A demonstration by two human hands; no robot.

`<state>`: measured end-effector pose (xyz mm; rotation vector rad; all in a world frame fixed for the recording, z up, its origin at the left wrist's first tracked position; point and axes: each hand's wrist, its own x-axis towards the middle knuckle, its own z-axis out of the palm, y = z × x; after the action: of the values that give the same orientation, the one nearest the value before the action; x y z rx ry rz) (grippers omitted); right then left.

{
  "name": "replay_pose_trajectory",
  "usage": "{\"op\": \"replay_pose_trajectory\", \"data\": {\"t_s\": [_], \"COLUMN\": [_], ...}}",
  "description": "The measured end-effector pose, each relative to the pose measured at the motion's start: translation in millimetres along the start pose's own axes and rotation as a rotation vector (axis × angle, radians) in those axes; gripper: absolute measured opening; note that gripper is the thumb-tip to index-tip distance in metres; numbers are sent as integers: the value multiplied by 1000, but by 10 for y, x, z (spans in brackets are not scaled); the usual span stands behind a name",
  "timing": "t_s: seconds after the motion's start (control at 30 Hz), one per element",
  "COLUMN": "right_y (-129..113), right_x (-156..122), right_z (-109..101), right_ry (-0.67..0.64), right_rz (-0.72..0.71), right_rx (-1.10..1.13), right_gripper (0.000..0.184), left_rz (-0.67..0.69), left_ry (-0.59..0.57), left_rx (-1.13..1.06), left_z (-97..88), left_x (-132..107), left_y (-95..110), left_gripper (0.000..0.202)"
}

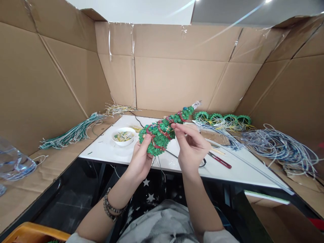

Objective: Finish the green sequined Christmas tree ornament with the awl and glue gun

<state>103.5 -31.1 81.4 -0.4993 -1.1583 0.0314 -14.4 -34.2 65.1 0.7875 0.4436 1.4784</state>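
Observation:
A green beaded cone-shaped tree [164,130] with red bead garlands is held tilted above the white table [235,170], its tip pointing up and right. My left hand [140,158] grips its wide base from below, fingers curled round it. My right hand [191,146] pinches the red beads at its middle with thumb and forefinger. A thin dark wire hangs down from the base.
A white bowl [123,136] of small bits stands at the left of the table. Red-handled pliers [219,160] lie at the right. Green bead rings [222,118] and wire bundles [278,145] lie beyond, green-white wires [73,133] at the left. Cardboard walls surround everything.

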Motion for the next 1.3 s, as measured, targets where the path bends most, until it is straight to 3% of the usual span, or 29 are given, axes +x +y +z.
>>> {"op": "replay_pose_trajectory", "data": {"t_s": [0.13, 0.23, 0.3, 0.43, 0.5, 0.7, 0.83, 1.07, 1.3], "right_y": [27, 113, 193, 305, 311, 279, 322, 353, 152], "right_x": [-58, -132, -186, -298, -360, -516, -537, -503, -416], "right_z": [-20, -33, -18, 69, 105, 81, 42, -19, 22], "right_ry": [-94, -9, 33, -133, -146, 50, 202, 187, 342], "right_rz": [-42, -29, 72, 362, 457, 544, 579, 541, 750], "right_rx": [-33, -69, -35, 196, 259, 191, 153, 120, 240], "right_gripper": [45, 47, 48, 56, 54, 49, 51, 54, 58], "left_rz": [-43, -78, -90, -142, -190, -310, -291, -301, -403], "left_ry": [61, 65, 58, 40, 36, 11, -15, -191, -254], "left_rx": [-67, -103, -107, -100, -105, -134, -138, -176, -312], "left_z": [7, 22, 37, 59, 53, 32, 77, 112, 70], "left_x": [35, 35, 20, -9, -7, 7, -43, -109, -84], "left_y": [16, 33, 43, 59, 63, 17, -53, -83, -61], "left_gripper": [37, 34, 33, 30, 28, 24, 26, 45, 69]}}
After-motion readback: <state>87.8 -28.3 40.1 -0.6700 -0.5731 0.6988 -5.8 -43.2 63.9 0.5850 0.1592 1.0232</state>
